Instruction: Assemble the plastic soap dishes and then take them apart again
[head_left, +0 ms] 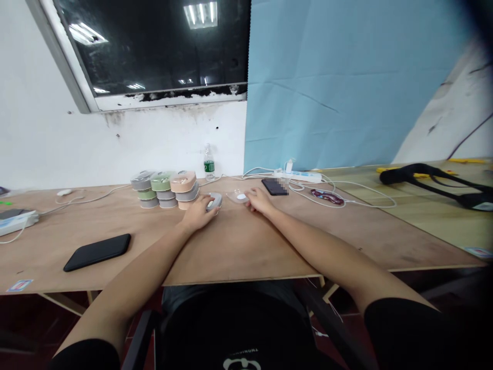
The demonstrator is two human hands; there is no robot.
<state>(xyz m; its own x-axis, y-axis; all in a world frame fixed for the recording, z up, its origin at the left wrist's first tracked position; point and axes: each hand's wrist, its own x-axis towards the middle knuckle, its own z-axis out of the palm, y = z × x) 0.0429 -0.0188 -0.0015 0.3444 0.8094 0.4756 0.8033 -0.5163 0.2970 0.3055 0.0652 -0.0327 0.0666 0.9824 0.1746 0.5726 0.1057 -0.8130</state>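
My left hand (197, 213) rests on the table with its fingers around a small grey box (216, 200), which lies close to the stacked boxes. A short way to the right, my right hand (259, 200) pinches the edge of a clear plastic lid (235, 196) with a white spot on it. The lid is low over the table, and whether it touches the wood I cannot tell. Just left of my left hand stand three stacks of small lidded boxes, topped by a grey box (142, 180), a green box (162, 181) and a peach box (183, 182).
A plastic bottle (208, 163) stands by the wall. Behind my right hand lie a dark phone (271, 186), a white power strip (304, 176), loose cables and a dark red patterned item (327, 196). A black phone-like slab (97, 252) lies front left; a black strap (419, 172) far right.
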